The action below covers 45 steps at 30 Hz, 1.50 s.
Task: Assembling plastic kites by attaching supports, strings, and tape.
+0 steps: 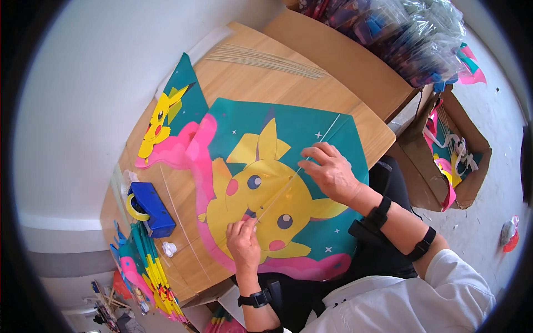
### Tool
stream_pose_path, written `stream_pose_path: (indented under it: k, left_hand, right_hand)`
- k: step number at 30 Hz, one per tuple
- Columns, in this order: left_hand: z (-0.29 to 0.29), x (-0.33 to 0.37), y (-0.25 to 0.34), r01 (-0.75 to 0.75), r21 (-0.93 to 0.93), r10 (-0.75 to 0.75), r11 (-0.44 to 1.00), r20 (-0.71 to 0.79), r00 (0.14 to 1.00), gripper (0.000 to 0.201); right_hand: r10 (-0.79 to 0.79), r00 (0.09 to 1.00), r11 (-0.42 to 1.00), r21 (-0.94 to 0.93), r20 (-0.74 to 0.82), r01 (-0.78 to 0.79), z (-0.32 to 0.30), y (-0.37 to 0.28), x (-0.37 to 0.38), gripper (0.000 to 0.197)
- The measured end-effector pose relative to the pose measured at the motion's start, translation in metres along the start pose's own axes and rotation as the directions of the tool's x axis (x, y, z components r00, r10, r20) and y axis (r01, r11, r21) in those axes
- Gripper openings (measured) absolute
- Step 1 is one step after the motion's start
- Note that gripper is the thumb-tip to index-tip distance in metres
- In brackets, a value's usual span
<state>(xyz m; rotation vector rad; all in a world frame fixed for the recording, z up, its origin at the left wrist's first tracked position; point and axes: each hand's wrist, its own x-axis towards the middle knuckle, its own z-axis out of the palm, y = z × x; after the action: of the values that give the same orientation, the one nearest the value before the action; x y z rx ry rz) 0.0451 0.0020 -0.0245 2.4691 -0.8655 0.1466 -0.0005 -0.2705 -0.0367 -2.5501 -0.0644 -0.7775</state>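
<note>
A green, pink and yellow kite sheet (266, 183) printed with a big-eared cartoon figure lies spread over the table's near edge and my lap. Across it slants a thin pale rod (325, 136), from the upper right corner toward the middle. Near the rod's lower end, my left hand (243, 242) is closed, fingertips pressed together at the rod. Farther up, my right hand (333, 175) pinches the rod between thumb and fingers. A second printed kite piece (172, 119) lies beyond the sheet's left side, partly under it.
The wooden table (366, 105) carries a bundle of thin sticks (264, 58), a blue tape dispenser (158, 211) and a white tape roll (169, 249). Folded kite pieces (147, 266) hang at its left edge. Cardboard boxes (472, 183) and bagged goods (400, 39) stand right.
</note>
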Motion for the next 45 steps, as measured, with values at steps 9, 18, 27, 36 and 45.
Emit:
stream_pose_path:
  k: [9, 18, 27, 36, 45]
  left_hand:
    - [0.01, 0.012, -0.018, 0.083, -0.118, -0.088, 0.99, -0.036, 0.996, 0.019]
    - [0.018, 0.018, -0.008, 0.117, -0.18, -0.127, 0.977, -0.046, 0.991, 0.019]
    - [0.017, 0.019, -0.01, 0.135, -0.155, -0.141, 0.979, -0.028, 0.99, 0.019]
    - [0.03, 0.038, 0.007, 0.103, -0.115, -0.1, 0.988, 0.031, 0.995, 0.014]
    - [0.067, 0.075, 0.041, -0.103, -0.089, 0.099, 0.991, -0.042, 0.994, 0.01]
  right_hand:
    - [-0.018, 0.997, 0.994, -0.103, 0.079, 0.026, 0.008, 0.019, 0.003, 0.017]
    - [0.052, 0.998, 0.998, -0.037, -0.033, -0.053, 0.012, 0.031, -0.004, 0.013]
    - [0.066, 0.996, 0.998, -0.007, -0.065, -0.067, 0.009, 0.029, -0.002, 0.008]
    - [0.099, 0.993, 0.995, 0.032, -0.066, -0.097, 0.011, 0.031, 0.0, 0.008]
    - [0.111, 0.992, 0.994, 0.028, -0.062, -0.109, 0.009, 0.029, 0.0, 0.008]
